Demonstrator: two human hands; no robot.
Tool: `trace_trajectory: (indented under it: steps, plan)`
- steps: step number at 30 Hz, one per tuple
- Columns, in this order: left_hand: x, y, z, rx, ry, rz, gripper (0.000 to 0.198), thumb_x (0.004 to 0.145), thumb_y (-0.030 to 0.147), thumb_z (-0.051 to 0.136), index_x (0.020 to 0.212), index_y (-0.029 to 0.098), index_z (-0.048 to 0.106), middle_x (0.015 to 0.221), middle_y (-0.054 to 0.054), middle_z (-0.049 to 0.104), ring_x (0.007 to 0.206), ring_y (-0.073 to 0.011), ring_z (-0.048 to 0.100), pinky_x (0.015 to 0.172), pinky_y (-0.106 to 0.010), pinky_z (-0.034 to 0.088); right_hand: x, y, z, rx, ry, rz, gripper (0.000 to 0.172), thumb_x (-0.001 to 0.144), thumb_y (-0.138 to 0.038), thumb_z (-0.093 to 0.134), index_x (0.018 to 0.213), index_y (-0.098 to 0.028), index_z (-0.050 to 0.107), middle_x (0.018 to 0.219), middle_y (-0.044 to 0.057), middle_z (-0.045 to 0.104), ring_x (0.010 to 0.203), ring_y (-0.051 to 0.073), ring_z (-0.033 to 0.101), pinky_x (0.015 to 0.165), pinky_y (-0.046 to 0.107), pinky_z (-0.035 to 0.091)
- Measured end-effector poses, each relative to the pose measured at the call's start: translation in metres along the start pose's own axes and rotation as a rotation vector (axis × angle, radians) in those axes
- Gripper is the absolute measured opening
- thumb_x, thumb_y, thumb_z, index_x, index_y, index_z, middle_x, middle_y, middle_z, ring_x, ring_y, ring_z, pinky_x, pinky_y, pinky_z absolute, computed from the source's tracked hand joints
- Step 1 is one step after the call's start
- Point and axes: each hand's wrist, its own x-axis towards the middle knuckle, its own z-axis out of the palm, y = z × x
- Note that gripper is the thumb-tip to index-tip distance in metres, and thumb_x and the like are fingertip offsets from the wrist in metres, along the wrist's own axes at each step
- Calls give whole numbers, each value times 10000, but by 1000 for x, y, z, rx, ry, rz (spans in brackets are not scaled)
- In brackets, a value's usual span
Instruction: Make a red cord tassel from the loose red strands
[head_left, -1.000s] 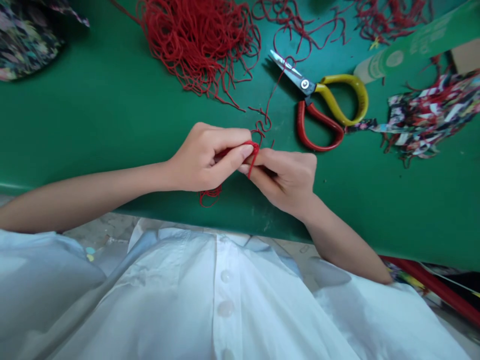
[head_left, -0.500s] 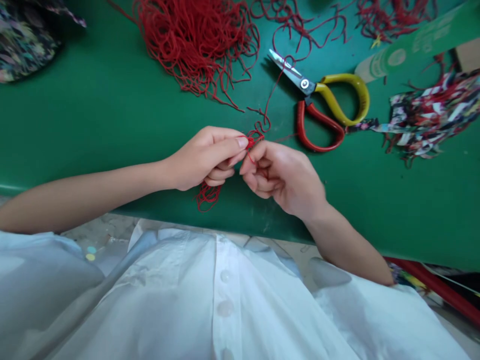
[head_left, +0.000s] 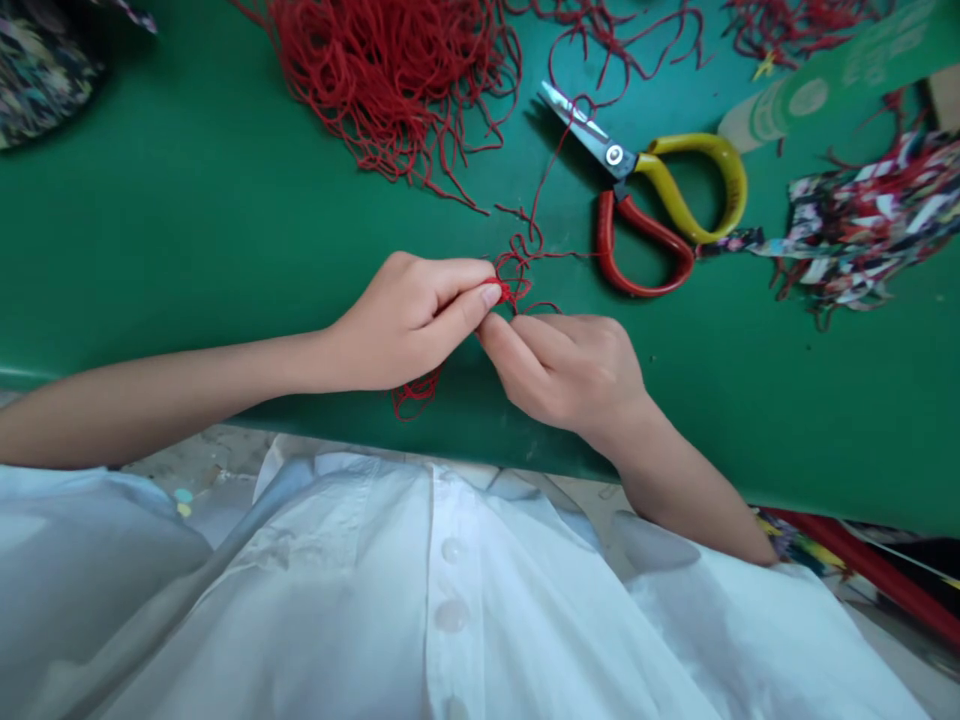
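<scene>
My left hand (head_left: 416,318) is closed, its thumb and forefinger pinching a small bundle of red cord (head_left: 507,288). Looped ends of that cord (head_left: 417,392) hang out below the palm, near the table's front edge. My right hand (head_left: 566,372) is turned back up, its fingers closed and their tips meeting the left thumb at the bundle. What those fingertips grip is mostly hidden; a strand of cord (head_left: 541,306) shows just above them. Loose curls of cord (head_left: 529,245) lie on the table beyond both hands.
Scissors (head_left: 615,156) with one yellow and one red handle lie beyond my right hand, blades parted. A large heap of red cord (head_left: 397,80) is at the back. Patterned fabric strips (head_left: 874,225) and a green-and-white packet (head_left: 825,90) lie right, on the green table (head_left: 187,230).
My right hand has rolled over from palm side showing to back up, and its fingertips have come in under the left thumb. The left hand keeps its pinch.
</scene>
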Motion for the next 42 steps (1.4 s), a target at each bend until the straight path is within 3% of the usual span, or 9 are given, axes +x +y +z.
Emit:
trace_trajectory:
  steps: [5, 10, 14, 16, 20, 23, 26, 35, 42]
  plan:
    - [1, -1, 0, 114, -11, 39, 355, 933, 251, 392, 587, 180, 353, 505, 50, 344, 497, -62, 359, 536, -245, 273, 5, 8, -8, -30, -169, -102, 303, 947, -109, 380, 799, -169, 637, 475, -33, 292, 452, 91, 285, 422, 276, 199]
    - [2, 1, -2, 129, -51, -3, 338, 930, 256, 401, 601, 180, 407, 516, 43, 396, 522, -75, 392, 554, -249, 303, 7, 15, -9, -11, -82, -151, 233, 960, -174, 434, 847, -195, 636, 469, -47, 256, 447, 84, 256, 417, 270, 188]
    - [3, 1, -5, 102, -101, 18, 344, 929, 259, 398, 593, 181, 400, 504, 44, 386, 512, -75, 386, 546, -251, 298, 7, 21, -5, 91, -112, -85, 213, 976, -266, 459, 854, -242, 632, 453, -56, 190, 404, 75, 186, 413, 284, 160]
    - [3, -1, -5, 83, -133, 45, 341, 926, 249, 399, 592, 181, 395, 502, 46, 388, 505, -73, 386, 544, -250, 297, 4, 22, -2, 83, -48, -42, 198, 975, -260, 462, 868, -252, 628, 448, -58, 187, 400, 75, 200, 421, 287, 166]
    - [3, -3, -6, 57, -164, 75, 334, 941, 261, 394, 618, 182, 426, 515, 45, 428, 501, -71, 407, 539, -243, 311, -1, 19, 10, 7, 259, -7, 184, 956, -164, 452, 876, -224, 607, 466, -57, 323, 432, 76, 332, 431, 273, 202]
    - [2, -6, -4, 64, -146, 79, 347, 969, 310, 372, 661, 182, 470, 544, 35, 481, 517, -76, 448, 542, -235, 341, -2, 13, 15, 124, 231, 137, 211, 958, -129, 411, 856, -203, 581, 580, -40, 526, 513, 65, 477, 484, 232, 324]
    - [-1, -7, 0, 75, -112, 99, 367, 989, 350, 336, 709, 183, 506, 591, 14, 547, 579, -91, 526, 579, -226, 397, 0, 8, 14, 319, 152, 310, 204, 977, -176, 429, 819, -197, 558, 648, -34, 589, 562, 50, 538, 539, 194, 387]
    - [-6, -11, 7, 207, -41, 184, 373, 995, 404, 311, 768, 201, 526, 674, -6, 587, 682, -125, 624, 637, -258, 486, 5, -1, 2, 785, 67, 687, 349, 972, -438, 492, 721, -200, 539, 554, -30, 463, 500, 74, 427, 510, 225, 374]
    - [-3, -14, 3, 580, 70, 353, 412, 1004, 298, 245, 751, 199, 555, 596, 20, 475, 551, -63, 574, 461, -191, 320, 4, -6, 6, 1451, -15, 969, 410, 870, -571, 612, 726, -200, 513, 523, -68, 306, 428, 53, 272, 394, 214, 223]
